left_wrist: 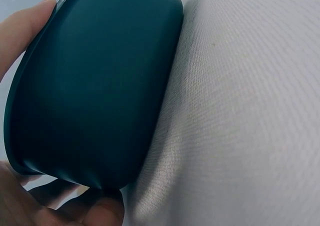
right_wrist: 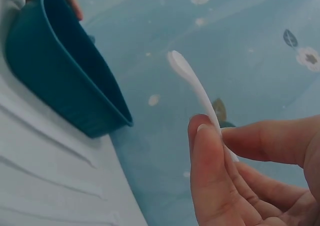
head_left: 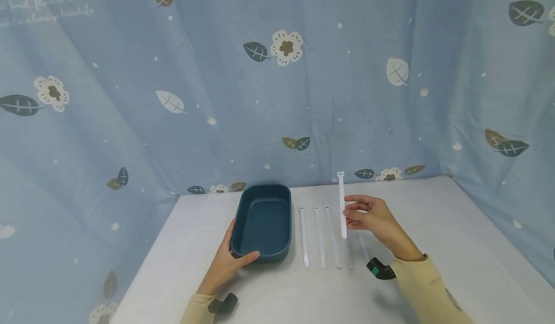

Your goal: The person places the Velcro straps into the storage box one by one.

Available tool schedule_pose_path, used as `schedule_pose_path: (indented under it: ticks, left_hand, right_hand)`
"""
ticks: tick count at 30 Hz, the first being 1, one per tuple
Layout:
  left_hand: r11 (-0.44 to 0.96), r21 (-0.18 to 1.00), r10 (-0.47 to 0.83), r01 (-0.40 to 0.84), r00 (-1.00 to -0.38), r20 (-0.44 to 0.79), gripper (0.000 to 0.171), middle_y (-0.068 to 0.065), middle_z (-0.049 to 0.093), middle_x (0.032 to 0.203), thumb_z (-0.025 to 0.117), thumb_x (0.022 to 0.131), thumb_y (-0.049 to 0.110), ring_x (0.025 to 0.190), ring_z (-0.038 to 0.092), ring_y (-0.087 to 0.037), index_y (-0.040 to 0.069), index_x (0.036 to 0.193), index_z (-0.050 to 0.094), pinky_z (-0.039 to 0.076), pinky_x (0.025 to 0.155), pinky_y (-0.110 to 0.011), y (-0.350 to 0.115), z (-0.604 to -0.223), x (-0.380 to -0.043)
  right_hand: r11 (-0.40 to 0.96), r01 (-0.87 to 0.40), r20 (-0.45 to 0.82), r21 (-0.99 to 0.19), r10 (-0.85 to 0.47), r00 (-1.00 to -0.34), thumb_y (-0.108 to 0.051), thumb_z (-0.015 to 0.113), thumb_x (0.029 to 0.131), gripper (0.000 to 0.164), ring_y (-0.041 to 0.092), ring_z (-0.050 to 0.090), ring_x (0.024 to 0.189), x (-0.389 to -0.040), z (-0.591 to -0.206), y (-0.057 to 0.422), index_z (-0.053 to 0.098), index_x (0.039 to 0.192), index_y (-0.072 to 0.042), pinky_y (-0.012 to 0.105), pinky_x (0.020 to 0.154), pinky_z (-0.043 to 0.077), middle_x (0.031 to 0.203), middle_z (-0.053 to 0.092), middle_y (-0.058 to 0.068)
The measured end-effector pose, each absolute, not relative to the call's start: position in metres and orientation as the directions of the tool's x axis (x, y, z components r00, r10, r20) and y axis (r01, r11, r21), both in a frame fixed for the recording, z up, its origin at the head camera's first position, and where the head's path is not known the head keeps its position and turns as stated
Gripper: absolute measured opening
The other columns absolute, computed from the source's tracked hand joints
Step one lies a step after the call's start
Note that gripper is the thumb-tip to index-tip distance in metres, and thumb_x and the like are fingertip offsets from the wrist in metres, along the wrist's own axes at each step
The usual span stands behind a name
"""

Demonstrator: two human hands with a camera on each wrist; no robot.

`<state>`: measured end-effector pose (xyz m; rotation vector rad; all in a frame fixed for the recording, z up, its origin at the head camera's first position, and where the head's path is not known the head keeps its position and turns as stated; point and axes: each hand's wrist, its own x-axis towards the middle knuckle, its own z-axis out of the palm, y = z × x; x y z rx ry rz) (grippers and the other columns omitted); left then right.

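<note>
My left hand (head_left: 225,265) grips a dark teal plastic basin (head_left: 277,256) at its near left corner, the thumb lying over the rim. In the left wrist view the fingertips press under the basin's side wall (left_wrist: 100,86), close over the white cloth. My right hand (head_left: 376,220) pinches a white cable tie (head_left: 341,189) between thumb and fingers. The tie stands nearly upright in the head view, its slotted head at the top and its rounded tail (right_wrist: 182,66) showing in the right wrist view.
Several more white cable ties (head_left: 305,247) lie side by side on the white-covered table (head_left: 277,304), right of the basin. One of them (head_left: 363,247) is partly hidden below my right hand. A blue curtain (head_left: 234,97) with leaves and flowers hangs behind and along both sides.
</note>
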<state>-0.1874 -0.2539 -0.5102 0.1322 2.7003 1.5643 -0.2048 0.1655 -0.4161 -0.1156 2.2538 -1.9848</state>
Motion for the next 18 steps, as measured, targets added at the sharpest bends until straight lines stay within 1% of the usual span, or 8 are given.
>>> schedule_pose_path:
  ticks: [5,14,18]
  left_hand:
    - [0.490,0.869,0.089,0.064,-0.996,0.023,0.118,-0.015,0.014,0.175,0.086,0.082,0.039,0.159,0.019,-0.045,0.028,0.168,0.006,0.024,0.123,-0.071,-0.254,-0.510,-0.187]
    - [0.490,0.870,0.088,0.058,-0.996,0.017,0.118,-0.015,0.013,0.175,0.086,0.082,0.040,0.159,0.019,-0.046,0.032,0.167,0.005,0.024,0.123,-0.072,-0.254,-0.510,-0.186]
    - [0.485,0.872,0.085,0.061,-0.996,0.022,0.118,-0.015,0.013,0.175,0.086,0.083,0.038,0.159,0.019,-0.047,0.029,0.168,0.006,0.024,0.123,-0.072,-0.254,-0.511,-0.187]
  right_hand:
    - [0.106,0.026,-0.043,-0.994,-0.154,-0.987,-0.009,0.071,0.097,0.055,0.011,0.074,0.079,-0.206,-0.413,0.153,0.050,0.144,0.009,0.028,0.075,0.065,0.103,0.068,0.005]
    - [0.068,0.020,-0.031,-0.998,-0.178,-0.984,-0.007,0.070,0.097,0.054,0.012,0.073,0.078,-0.212,-0.409,0.133,0.050,0.144,0.010,0.028,0.074,0.065,0.104,0.068,0.007]
    - [0.048,0.021,-0.029,-0.999,-0.189,-0.982,-0.005,0.069,0.096,0.053,0.011,0.072,0.077,-0.215,-0.409,0.125,0.050,0.143,0.010,0.028,0.073,0.065,0.102,0.068,0.006]
